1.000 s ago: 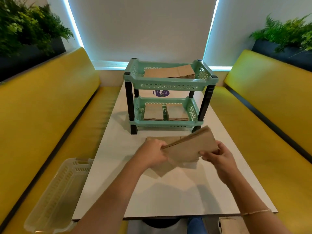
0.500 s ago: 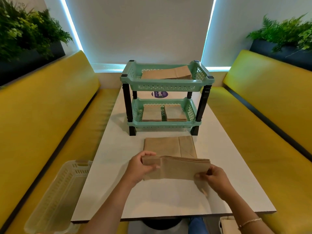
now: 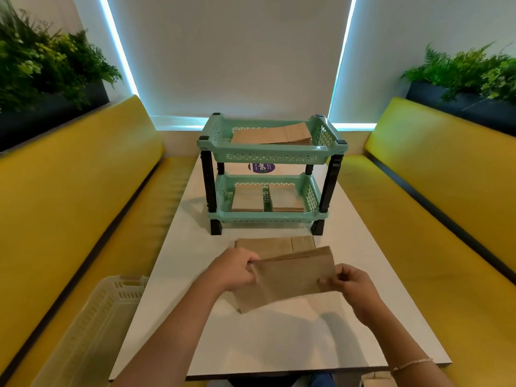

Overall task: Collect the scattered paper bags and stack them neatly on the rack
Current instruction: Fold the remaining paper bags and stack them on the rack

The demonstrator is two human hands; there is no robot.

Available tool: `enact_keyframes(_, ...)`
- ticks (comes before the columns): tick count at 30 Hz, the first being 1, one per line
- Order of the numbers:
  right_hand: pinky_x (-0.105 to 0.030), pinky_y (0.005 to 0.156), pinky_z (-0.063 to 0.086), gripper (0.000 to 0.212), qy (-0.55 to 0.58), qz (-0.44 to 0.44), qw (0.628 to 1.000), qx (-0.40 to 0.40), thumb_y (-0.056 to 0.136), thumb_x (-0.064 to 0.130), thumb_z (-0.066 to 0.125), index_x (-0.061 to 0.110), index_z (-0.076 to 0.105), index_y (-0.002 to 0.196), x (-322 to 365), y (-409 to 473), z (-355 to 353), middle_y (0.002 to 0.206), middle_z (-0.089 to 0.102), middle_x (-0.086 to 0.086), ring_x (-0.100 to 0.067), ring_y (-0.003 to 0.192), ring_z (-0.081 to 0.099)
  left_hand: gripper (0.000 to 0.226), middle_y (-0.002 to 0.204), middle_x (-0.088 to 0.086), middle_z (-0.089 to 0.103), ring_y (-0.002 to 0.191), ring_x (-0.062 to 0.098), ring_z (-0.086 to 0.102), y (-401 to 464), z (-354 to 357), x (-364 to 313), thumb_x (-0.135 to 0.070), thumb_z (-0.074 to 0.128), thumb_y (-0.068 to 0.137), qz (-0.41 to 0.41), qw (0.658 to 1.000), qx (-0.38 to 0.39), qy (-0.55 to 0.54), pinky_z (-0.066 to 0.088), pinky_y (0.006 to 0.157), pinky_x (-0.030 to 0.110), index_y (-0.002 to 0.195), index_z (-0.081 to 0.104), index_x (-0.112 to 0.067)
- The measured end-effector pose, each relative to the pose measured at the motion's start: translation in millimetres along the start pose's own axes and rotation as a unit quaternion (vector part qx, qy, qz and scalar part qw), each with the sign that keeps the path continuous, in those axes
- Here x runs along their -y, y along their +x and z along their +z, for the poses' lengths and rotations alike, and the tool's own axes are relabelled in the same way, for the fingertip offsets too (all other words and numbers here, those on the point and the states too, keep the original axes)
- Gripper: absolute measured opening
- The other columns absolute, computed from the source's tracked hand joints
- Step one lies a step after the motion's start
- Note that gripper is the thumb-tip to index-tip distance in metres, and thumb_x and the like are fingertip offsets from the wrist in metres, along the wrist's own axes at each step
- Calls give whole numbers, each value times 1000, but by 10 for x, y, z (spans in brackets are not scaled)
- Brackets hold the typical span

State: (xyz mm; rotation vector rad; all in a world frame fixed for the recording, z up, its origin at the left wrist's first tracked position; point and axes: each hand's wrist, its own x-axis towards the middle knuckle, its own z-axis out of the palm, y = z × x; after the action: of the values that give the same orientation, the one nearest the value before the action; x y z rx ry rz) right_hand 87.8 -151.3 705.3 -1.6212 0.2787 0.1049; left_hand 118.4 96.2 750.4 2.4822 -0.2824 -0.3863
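Booth of yellow padded benches (image 3: pixel 69 196) either side of a long white rectangular table (image 3: pixel 279 339), grey blind behind, leafy green plants in dark planters (image 3: pixel 44 68) on both ledges. Toward the far end of the table, along its middle line: two-tier mint-green plastic rack with black posts (image 3: pixel 272 174). On the top tier, a flat stack of brown paper bags (image 3: pixel 272 134), lying to the right side of the tray. On the bottom tier, two lower stacks of brown bags (image 3: pixel 268 201) side by side, split by a narrow gap. Behind the rack, on the table, a round purple sticker (image 3: pixel 261 167) seen between the tiers.

Just in front of the rack's feet, one flat brown paper bag (image 3: pixel 275 244) lying on the table, long side parallel to the near edge. Nearer still, above the middle of the table, a held bundle of brown paper bags (image 3: pixel 290 277), tilted with its right end raised and its lower left corner low over the table, partly overlapping the flat bag from this view. Left hand (image 3: pixel 236 270) gripping the bundle's left end, fingers curled round the edge. Right hand (image 3: pixel 350 282) pinching the right end, thumb on the near face; thin bracelet (image 3: pixel 410 365) on that wrist.

On the left bench, near the table's near left corner, a translucent cream plastic crate (image 3: pixel 92 331).
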Motion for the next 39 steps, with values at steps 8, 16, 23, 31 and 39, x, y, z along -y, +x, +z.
enact_keyframes(8, -30, 80, 52, 54, 51, -8, 991, 126, 69, 11, 77, 21, 56, 117, 519, 10, 67, 109, 67, -8, -26, 102, 63, 22, 97, -4, 70, 95, 16, 65, 210, -109, -380, -13, 69, 83, -25, 896, -146, -418, 51, 84, 31, 102, 63, -22)
enact_keyframes(16, -37, 78, 53, 18, 186, -33, 981, 30, 85, 7, 61, 5, 59, 103, 916, 190, 537, 91, 68, -11, -26, 86, 63, 21, 99, 8, 70, 95, 28, 65, 522, 15, -890, -9, 66, 84, -38, 720, -195, -665, 53, 84, 46, 104, 62, -16)
enact_keyframes(23, -25, 56, 51, 8, 37, -130, 991, -9, 92, 6, 54, 9, 62, 91, 1515, 706, 205, 80, 67, -8, -19, 69, 64, 33, 97, 2, 68, 91, 21, 63, 836, -990, -878, 0, 70, 76, 38, 679, -281, -677, 52, 75, 36, 103, 60, -15)
enact_keyframes(31, -29, 54, 48, 16, -99, -219, 967, -83, 92, 5, 55, 11, 61, 78, 2643, 1645, 213, 64, 59, -3, -15, 55, 54, 17, 91, 6, 68, 78, 19, 66, 1432, -2083, -725, -4, 73, 77, 40, 857, -314, -407, 55, 79, 35, 86, 64, -16)
enact_keyframes(39, -27, 76, 47, 21, -356, -147, 913, -131, 86, 8, 58, 0, 70, 101, 2792, 2399, 423, 101, 68, -14, -28, 98, 63, 12, 83, 7, 61, 78, 20, 59, 1993, -2101, -463, -17, 72, 79, -70, 948, -290, -111, 51, 78, 33, 86, 64, -14)
